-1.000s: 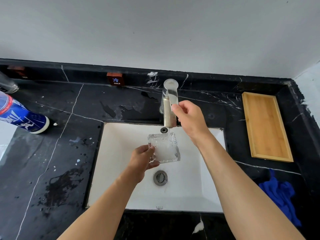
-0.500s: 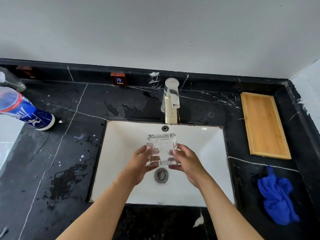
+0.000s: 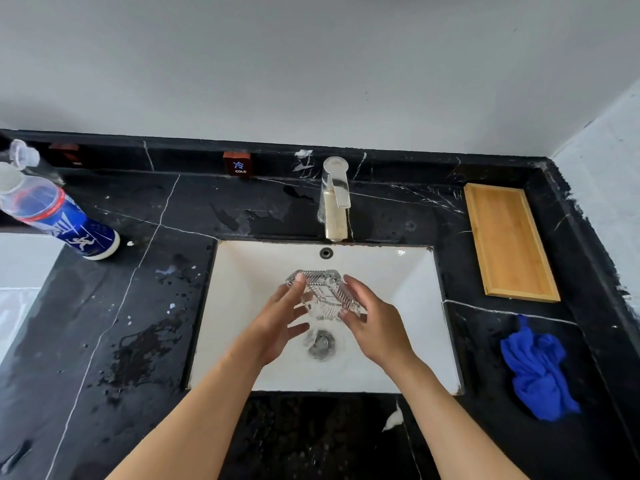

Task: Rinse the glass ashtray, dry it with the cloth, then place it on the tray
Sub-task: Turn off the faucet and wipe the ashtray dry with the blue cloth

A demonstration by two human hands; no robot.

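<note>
Over the white sink (image 3: 242, 306), left hand (image 3: 277, 320) and right hand (image 3: 377, 323) each grip a tilted glass ashtray (image 3: 323, 292).

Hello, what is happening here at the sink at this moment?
A person holds a glass ashtray between the left hand and the right hand, tilted over the drain of the white sink. No water runs from the faucet. The blue cloth lies untouched on the counter to the right, and the wooden tray behind it holds nothing yet.
</note>
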